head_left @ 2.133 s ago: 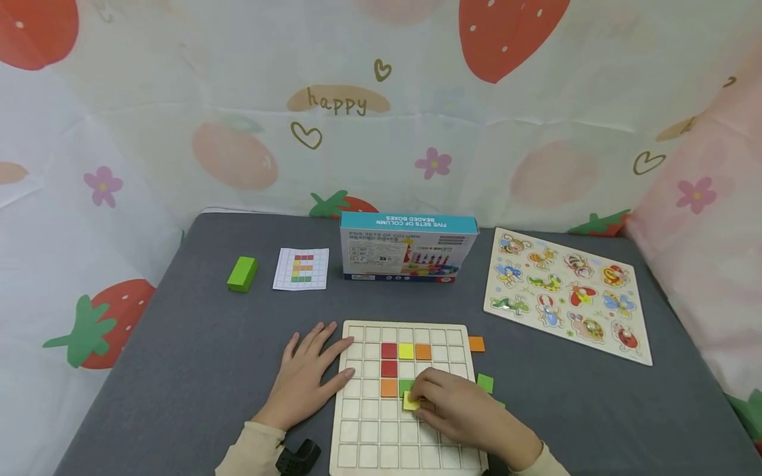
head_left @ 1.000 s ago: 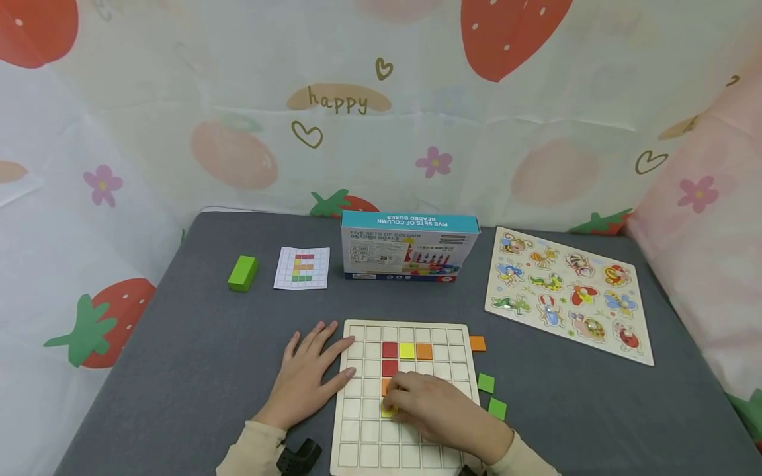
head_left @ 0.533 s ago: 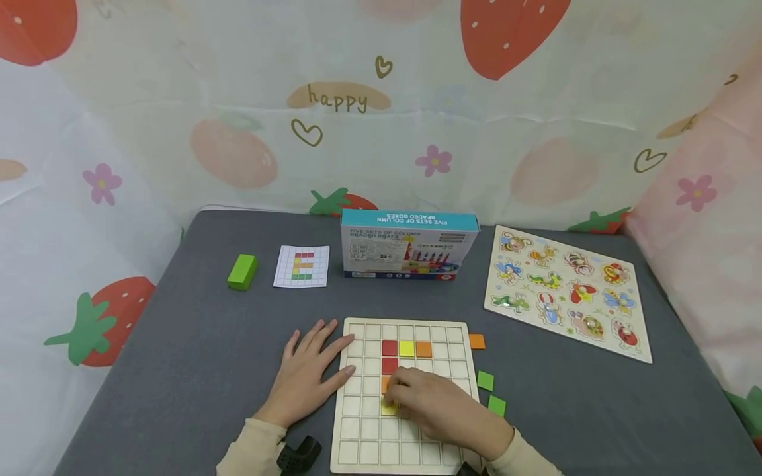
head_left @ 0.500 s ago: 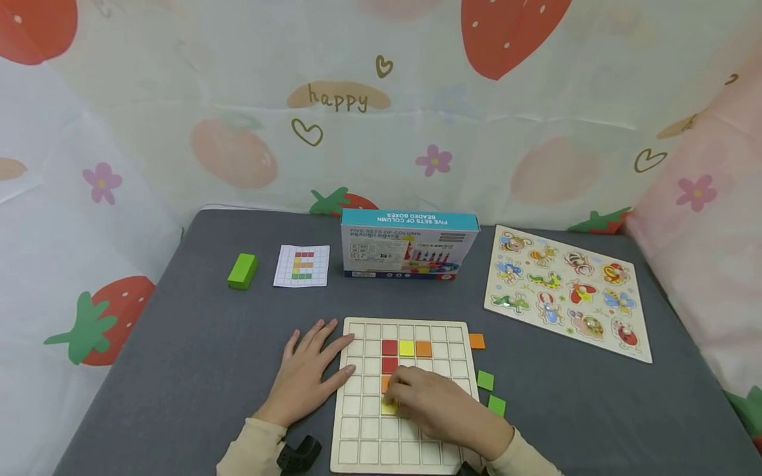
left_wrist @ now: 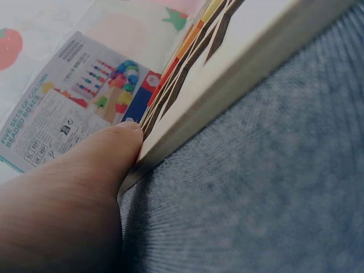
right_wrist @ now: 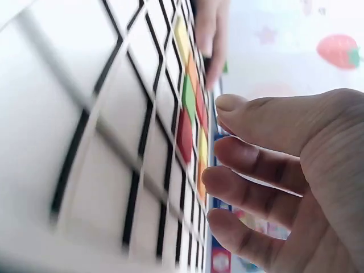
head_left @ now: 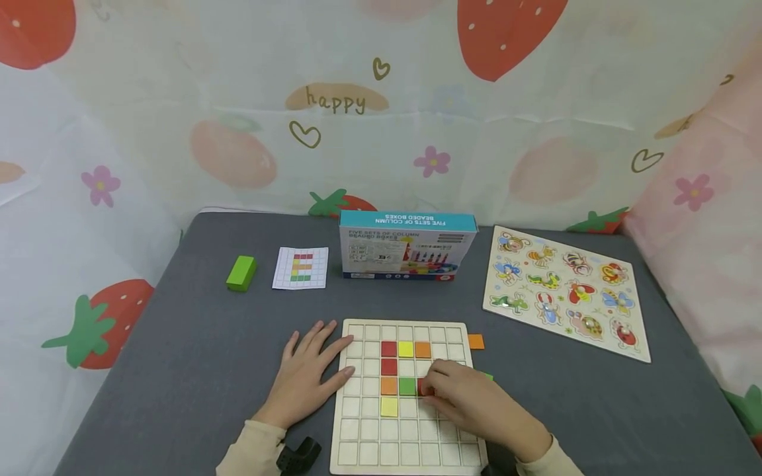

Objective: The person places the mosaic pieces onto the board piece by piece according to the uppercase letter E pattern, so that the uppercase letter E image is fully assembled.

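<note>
A wooden grid board [head_left: 351, 430] lies in front of me with coloured square tiles in its cells. Spread flat, my left hand [head_left: 306, 383] touches the board's left edge with finger and thumb tips. My right hand [head_left: 476, 403] hovers over the board's right half, partly covering a red tile [right_wrist: 185, 136]. Its fingers are loosely bent, with nothing between them in the right wrist view. A yellow tile [head_left: 389, 406] sits in a cell below an orange tile [head_left: 389, 386]; a green tile [head_left: 407, 386] is beside that. Red, yellow and orange tiles fill part of an upper row.
Right of the board lie a loose orange tile [head_left: 476, 342] and a mostly hidden green tile [head_left: 489, 377]. Behind are a green block [head_left: 241, 274], a pattern card [head_left: 315, 270], an upright toy box [head_left: 372, 254] and an insect puzzle board [head_left: 536, 311].
My right hand has let go of the yellow tile, leaving it in its cell, and moved right. Now the green tile and part of the red tile show. My left hand stays put.
</note>
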The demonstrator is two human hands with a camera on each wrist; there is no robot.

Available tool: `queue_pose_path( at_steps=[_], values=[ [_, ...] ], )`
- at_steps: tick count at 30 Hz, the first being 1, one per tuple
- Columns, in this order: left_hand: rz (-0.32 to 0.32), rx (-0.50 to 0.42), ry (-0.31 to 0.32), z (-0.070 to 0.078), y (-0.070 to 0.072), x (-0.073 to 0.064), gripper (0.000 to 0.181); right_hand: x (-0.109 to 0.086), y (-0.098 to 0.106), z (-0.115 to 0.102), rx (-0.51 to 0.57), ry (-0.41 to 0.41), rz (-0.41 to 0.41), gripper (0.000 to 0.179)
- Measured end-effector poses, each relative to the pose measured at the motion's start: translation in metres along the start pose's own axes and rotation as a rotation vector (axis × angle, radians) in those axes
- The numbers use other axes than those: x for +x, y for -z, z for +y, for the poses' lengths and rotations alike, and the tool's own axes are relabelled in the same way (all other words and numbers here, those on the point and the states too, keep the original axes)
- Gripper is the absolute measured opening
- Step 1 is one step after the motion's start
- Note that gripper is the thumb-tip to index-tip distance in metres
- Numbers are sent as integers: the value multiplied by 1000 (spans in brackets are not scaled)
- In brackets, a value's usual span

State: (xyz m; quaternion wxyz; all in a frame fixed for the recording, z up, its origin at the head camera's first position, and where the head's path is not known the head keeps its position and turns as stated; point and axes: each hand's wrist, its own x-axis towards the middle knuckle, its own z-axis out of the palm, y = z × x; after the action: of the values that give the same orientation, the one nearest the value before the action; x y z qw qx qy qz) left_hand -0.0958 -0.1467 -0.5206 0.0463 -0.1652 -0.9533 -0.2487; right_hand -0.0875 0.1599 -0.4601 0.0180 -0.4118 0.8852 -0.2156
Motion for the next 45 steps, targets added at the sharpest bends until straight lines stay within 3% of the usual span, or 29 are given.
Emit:
queue_pose_path(
  at_steps=[6, 12, 18, 21, 28, 36, 45],
  values=[
    [19, 4, -4, 0, -2, -1, 55, -32, 17, 16, -35, -149, 10, 12],
    [-6, 4, 9, 1, 0, 0, 55, -62, 27, 26, -18, -354, -71, 13],
    [-21, -5, 16, 0, 1, -1, 55, -78, 26, 32, 21, -451, -146, 22],
    [-22, -7, 21, 1, 1, -1, 55, -79, 23, 32, 18, -460, -144, 22],
    [8, -12, 3, 2, 1, 0, 54, -76, 20, 34, -25, -398, -59, 24],
    [25, -1, -4, 2, -1, -1, 55, -78, 23, 35, -69, -421, -38, 31],
    [25, -4, -5, 1, -1, -1, 54, -81, 22, 35, -40, -449, -32, 28]
  ],
)
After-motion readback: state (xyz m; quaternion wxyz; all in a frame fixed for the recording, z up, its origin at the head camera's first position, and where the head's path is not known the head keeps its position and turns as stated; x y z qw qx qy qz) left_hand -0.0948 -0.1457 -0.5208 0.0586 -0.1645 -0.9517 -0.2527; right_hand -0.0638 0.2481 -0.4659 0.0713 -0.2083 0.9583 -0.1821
